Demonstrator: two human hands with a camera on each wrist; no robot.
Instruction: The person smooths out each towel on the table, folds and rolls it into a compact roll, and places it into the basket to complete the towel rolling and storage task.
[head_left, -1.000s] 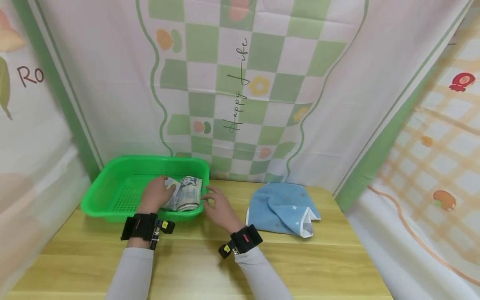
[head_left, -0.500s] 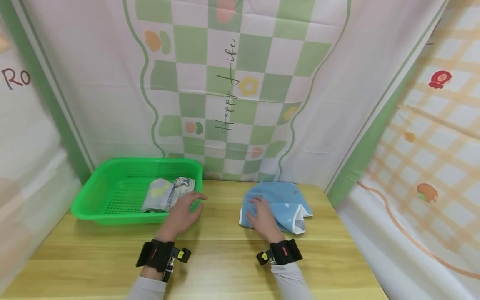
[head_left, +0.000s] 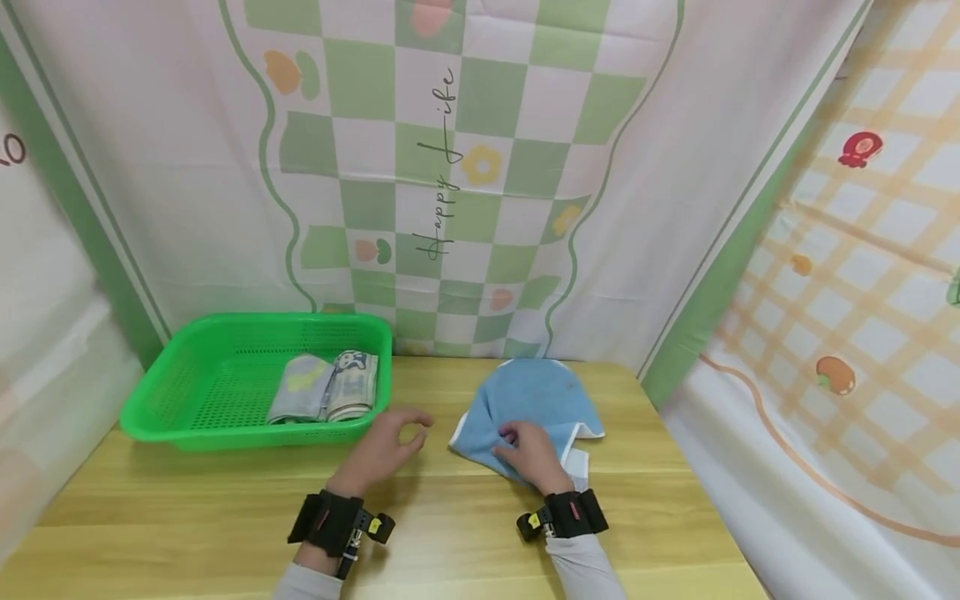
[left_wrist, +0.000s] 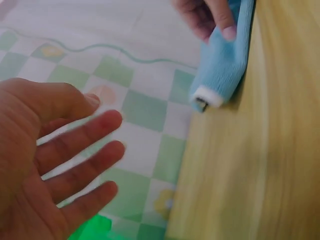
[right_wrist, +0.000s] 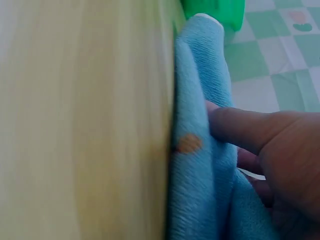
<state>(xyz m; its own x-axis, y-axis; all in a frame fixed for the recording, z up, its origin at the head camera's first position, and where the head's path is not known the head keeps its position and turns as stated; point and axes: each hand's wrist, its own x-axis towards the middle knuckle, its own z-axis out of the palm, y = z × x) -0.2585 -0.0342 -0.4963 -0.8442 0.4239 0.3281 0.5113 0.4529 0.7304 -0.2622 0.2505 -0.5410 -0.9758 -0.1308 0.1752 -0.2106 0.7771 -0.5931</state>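
Note:
A blue towel (head_left: 536, 396) with white edging lies loosely crumpled on the wooden table, right of centre. My right hand (head_left: 534, 454) pinches its near part between thumb and fingers; in the right wrist view the thumb presses into a fold of the blue cloth beside a brown spot. My left hand (head_left: 378, 450) hovers over the table by the front right corner of the green basket (head_left: 180, 435), holding nothing. Its fingers are spread and relaxed in the left wrist view. Two folded cloths, one grey with a yellow patch (head_left: 300, 387) and one printed (head_left: 352, 385), lie side by side in the basket.
The wooden table (head_left: 450, 533) runs back to a hanging curtain (head_left: 480, 250) with green and white checks. More printed curtain (head_left: 840, 317) closes in the right side. The basket stands at the back left.
My left hand has left the cloths in the basket and moved right. My right hand has gone from the basket's side to the blue towel, taken hold and shifted it left and nearer.

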